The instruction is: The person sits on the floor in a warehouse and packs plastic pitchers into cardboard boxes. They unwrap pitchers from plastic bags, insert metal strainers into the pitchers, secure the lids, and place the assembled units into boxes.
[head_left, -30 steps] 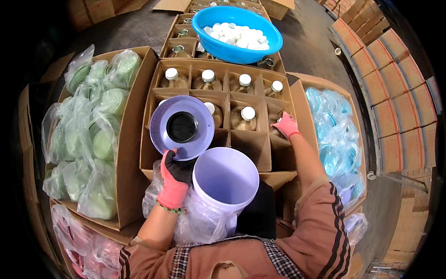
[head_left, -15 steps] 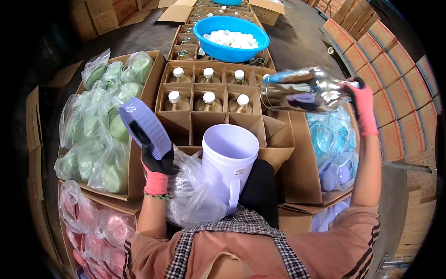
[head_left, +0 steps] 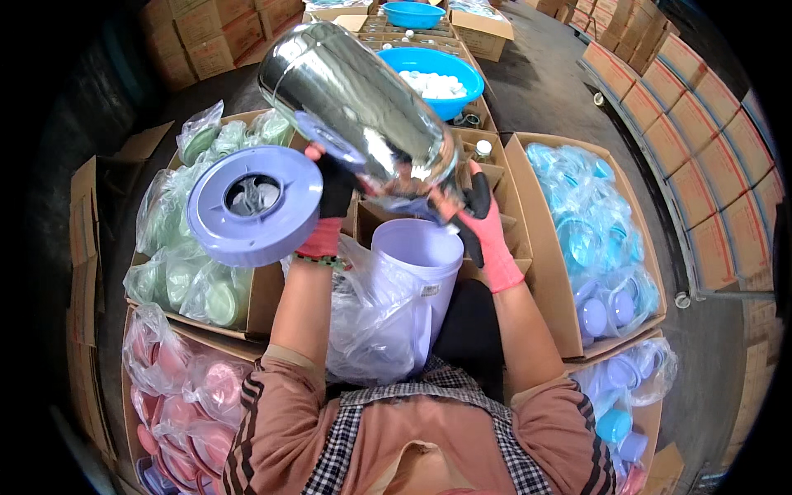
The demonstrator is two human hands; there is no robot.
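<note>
My left hand [head_left: 334, 194], in a pink and black glove, grips a lavender plastic ring lid [head_left: 208, 198] with a round central hole. A mirrored silver vacuum flask liner [head_left: 363, 103] slants above, its wide rounded base up to the left and its narrow end down to the right. My right hand [head_left: 485, 223], gloved alike, holds the liner's narrow end; the left hand's fingers touch its side. Below stands an open lavender jug [head_left: 441, 309] with a handle, upright in front of my lap. Crumpled clear plastic wrap [head_left: 363, 330] lies against its left side.
Behind the jug is a divided carton [head_left: 516, 219] with a white-capped liner. A blue basin [head_left: 450, 107] of white caps stands beyond. Cartons of bagged green parts [head_left: 219, 301], pink parts [head_left: 223, 384] and blue parts [head_left: 577, 235] flank me. Stacked cartons [head_left: 693, 177] line the right.
My right hand has brought the liner from the far right to above the jug, tilting its base up. The left hand has risen with the ring lid, which now lies flatter.
</note>
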